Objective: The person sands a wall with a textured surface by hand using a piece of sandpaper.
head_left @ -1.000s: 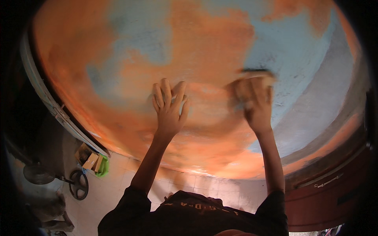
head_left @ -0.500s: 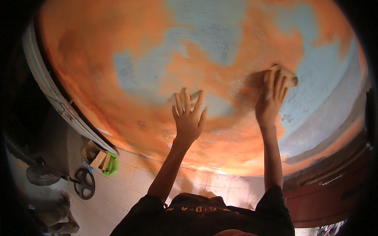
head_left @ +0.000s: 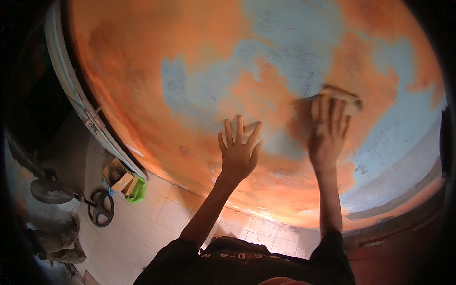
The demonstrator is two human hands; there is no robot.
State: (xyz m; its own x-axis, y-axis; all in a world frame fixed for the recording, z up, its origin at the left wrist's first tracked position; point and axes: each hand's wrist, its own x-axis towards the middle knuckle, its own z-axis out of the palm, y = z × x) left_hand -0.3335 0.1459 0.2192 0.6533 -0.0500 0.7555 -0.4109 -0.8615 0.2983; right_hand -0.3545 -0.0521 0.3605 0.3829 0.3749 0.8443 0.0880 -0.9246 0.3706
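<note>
My left hand (head_left: 240, 153) lies against an orange and blue-grey patchy wall (head_left: 199, 95), fingers spread and nothing in it. To its right and a little higher, my right hand (head_left: 327, 130) presses a flat tan pad (head_left: 352, 99) to the same wall. The fingers lie over the pad, whose far edge looks dark. Motion blurs hand and pad, so whether it is a sponge or folded sandpaper cannot be told. A dark shadow falls on the wall left of the pad.
Pale floor tiles (head_left: 156, 213) lie below the wall. At the lower left are a cardboard box (head_left: 118, 175), a green plastic bag (head_left: 137, 191) and a black steering-wheel-like ring (head_left: 101, 207). A light frame (head_left: 78, 102) edges the wall's left side. Something dark red (head_left: 394, 256) is at the lower right.
The view has shifted, so the wall sits further right in it. My right hand has moved leftward across the wall with the pad. My left hand remains flat with spread fingers.
</note>
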